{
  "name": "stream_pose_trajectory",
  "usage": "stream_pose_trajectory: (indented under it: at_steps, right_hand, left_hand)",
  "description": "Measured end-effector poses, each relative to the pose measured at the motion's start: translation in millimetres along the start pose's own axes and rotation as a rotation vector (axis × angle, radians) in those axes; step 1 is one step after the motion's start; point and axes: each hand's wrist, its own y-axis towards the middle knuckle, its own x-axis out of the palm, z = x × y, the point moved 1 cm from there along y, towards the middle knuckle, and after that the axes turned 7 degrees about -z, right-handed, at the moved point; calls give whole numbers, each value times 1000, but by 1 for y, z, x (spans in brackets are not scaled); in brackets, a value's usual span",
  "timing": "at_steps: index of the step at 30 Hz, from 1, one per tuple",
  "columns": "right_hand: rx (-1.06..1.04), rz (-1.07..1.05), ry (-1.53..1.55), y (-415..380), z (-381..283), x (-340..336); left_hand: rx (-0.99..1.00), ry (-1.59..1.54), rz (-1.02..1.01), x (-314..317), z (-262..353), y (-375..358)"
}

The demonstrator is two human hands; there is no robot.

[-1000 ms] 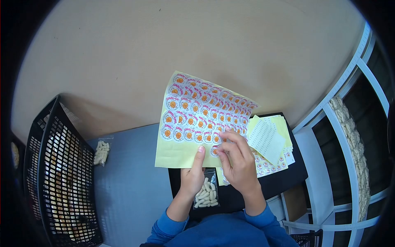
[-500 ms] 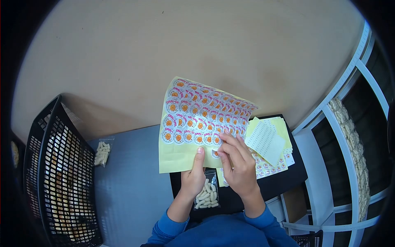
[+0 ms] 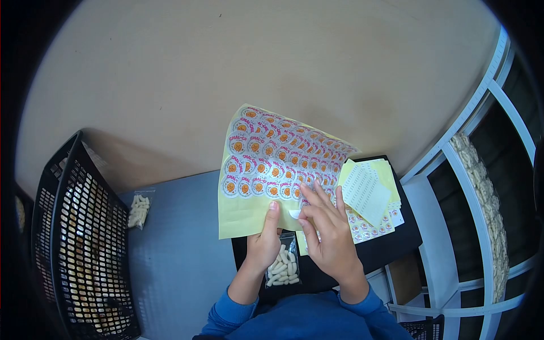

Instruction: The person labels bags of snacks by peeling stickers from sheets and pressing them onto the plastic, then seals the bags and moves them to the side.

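Observation:
My left hand (image 3: 264, 241) grips the lower edge of a yellow-backed sticker sheet (image 3: 243, 218), thumb on the front. Rows of round stickers with orange centres and pink lettering cover the sheet, which is tilted up and curls at its right side. Between the thumb and forefinger of my right hand (image 3: 328, 232) is a small round sticker (image 3: 294, 214), its white underside showing at the sheet's lower edge. The other right fingers are spread over the sheet. Below my hands lies a clear zip bag (image 3: 283, 269) of pale, finger-shaped pieces.
More sticker sheets (image 3: 371, 226) lie stacked on a black surface (image 3: 405, 238) at right, with a white printed label sheet (image 3: 365, 192) on top. A second bag (image 3: 139, 209) of pale pieces rests on the grey table (image 3: 181, 255) beside a black mesh basket (image 3: 93, 238). White shelving (image 3: 436, 226) stands at right.
My right thumb and forefinger have lifted the sticker from the sheet's lower row, turning its white underside into view. My left hand keeps its hold on the sheet.

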Motion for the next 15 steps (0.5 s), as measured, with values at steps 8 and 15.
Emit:
stream_pose_trajectory:
  at_steps: [8,15]
  right_hand:
    - [-15,-68,74,-3,-1,-4]
    - [-32,-127,100,-6,2,-11]
  left_hand:
    - [-14,-39,13,-3,3,-1]
    - [-33,-102,-1,0,7,-2]
